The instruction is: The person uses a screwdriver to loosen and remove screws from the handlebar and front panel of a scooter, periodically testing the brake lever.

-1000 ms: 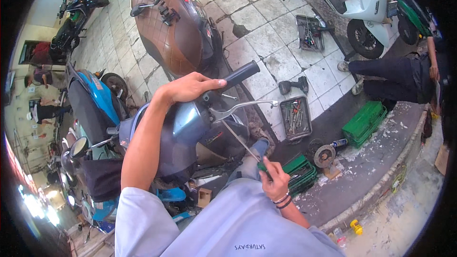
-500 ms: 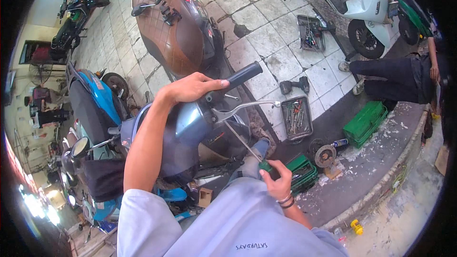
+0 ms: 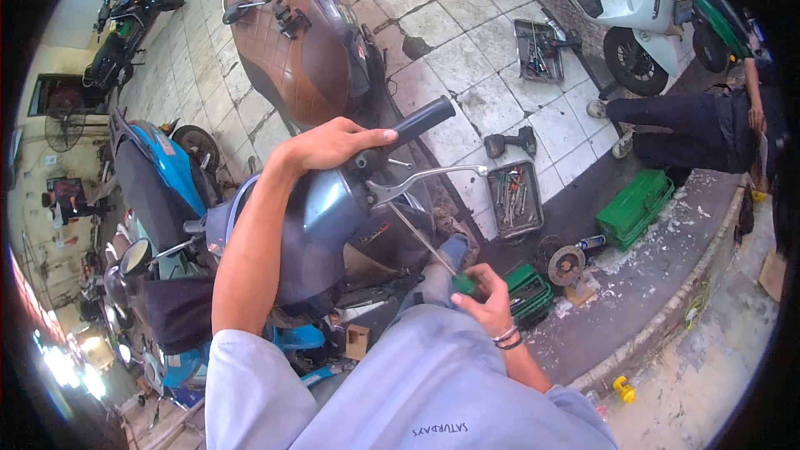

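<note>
My left hand [image 3: 337, 146] grips the scooter's handlebar at the inner end of the black rubber grip [image 3: 425, 119], its thumb lying along the grip. In my right hand [image 3: 490, 304] is a screwdriver with a green handle [image 3: 464, 284], held by thumb and fingers. Its long shaft [image 3: 421, 237] slants up and left to the lever mount, where the tip is hidden. A silver brake lever [image 3: 433, 173] sticks out to the right above the shaft. The blue-grey handlebar cover [image 3: 327, 207] of the scooter lies below my left wrist.
On the right stand a black tool tray [image 3: 515, 200], a cordless drill [image 3: 510, 143], green toolboxes [image 3: 635, 208] and a brake disc [image 3: 567, 265]. A brown scooter seat [image 3: 292, 50] is ahead, with a blue scooter [image 3: 171, 162] on the left. A person in dark trousers [image 3: 683, 129] is at far right.
The view has shifted slightly. My right fingers have loosened and shifted around the screwdriver handle, while its shaft still points at the lever mount. My left hand keeps its place on the handlebar.
</note>
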Motion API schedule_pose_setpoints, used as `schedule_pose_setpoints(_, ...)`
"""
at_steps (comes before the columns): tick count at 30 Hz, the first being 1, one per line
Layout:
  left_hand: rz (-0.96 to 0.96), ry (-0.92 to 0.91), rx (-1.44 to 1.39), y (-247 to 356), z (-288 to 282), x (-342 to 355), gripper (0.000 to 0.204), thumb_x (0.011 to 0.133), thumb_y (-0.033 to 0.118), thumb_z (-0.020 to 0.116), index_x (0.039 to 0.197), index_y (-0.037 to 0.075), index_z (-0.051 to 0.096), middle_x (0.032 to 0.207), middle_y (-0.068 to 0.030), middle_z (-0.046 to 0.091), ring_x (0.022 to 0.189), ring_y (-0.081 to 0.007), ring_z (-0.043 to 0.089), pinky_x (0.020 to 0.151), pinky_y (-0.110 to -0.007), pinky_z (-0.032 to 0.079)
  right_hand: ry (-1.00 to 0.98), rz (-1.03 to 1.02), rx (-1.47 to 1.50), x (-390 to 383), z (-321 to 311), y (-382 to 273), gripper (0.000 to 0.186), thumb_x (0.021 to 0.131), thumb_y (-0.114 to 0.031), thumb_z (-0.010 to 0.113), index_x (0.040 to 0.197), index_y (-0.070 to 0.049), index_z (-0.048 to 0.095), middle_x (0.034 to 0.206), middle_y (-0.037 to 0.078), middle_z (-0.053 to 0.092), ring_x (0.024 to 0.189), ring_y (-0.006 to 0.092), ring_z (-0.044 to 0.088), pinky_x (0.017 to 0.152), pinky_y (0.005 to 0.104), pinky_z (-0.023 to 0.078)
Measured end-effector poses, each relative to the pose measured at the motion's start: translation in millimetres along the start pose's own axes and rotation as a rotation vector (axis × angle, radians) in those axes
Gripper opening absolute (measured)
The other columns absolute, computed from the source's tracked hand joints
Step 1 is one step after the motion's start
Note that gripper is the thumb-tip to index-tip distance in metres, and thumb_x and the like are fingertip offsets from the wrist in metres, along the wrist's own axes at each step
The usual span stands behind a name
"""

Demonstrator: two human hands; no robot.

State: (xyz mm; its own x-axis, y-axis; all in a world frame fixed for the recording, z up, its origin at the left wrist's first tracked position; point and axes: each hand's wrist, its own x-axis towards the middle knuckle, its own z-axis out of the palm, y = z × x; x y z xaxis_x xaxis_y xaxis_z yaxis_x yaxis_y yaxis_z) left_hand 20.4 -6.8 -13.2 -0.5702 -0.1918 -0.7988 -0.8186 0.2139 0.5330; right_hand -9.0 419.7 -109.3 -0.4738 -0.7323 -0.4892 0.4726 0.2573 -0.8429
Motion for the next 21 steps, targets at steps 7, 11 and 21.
schedule_pose_setpoints(7,-0.017,0.044,0.094,-0.1,-0.3,2.5,0.077,0.104,0.068,0.063,0.122,-0.004,0.08,0.107,-0.007,0.079,0.1,-0.0154,0.068,0.095,-0.034,0.053,0.334,-0.508,-0.651,-5.5,24.1,7.1,0.039,0.087,-0.001,0.084,0.123,0.005,0.074,0.099,0.019,0.071,0.088,0.0331,0.07,0.078,0.0364,0.056)
schedule_pose_setpoints(11,0.031,0.018,0.018,3.2,0.9,-2.3,0.077,0.104,0.069,0.063,0.122,-0.004,0.08,0.106,-0.0066,0.078,0.099,-0.0159,0.068,0.094,-0.034,0.054,0.114,-0.168,-0.305,-5.5,-2.8,4.2,0.033,0.095,-0.011,0.084,0.123,0.004,0.074,0.087,0.01,0.072,0.068,0.0172,0.065,0.06,0.0303,0.049)
schedule_pose_setpoints(21,-0.001,0.009,-0.012,0.2,1.2,0.3,0.075,0.104,0.068,0.064,0.116,-0.003,0.081,0.099,-0.0039,0.075,0.092,-0.0126,0.066,0.085,-0.033,0.054,0.154,-0.174,-0.185,-6.7,11.5,11.4,0.033,0.09,-0.005,0.087,0.12,0.001,0.075,0.104,0.01,0.076,0.091,0.0192,0.073,0.077,0.0346,0.059)
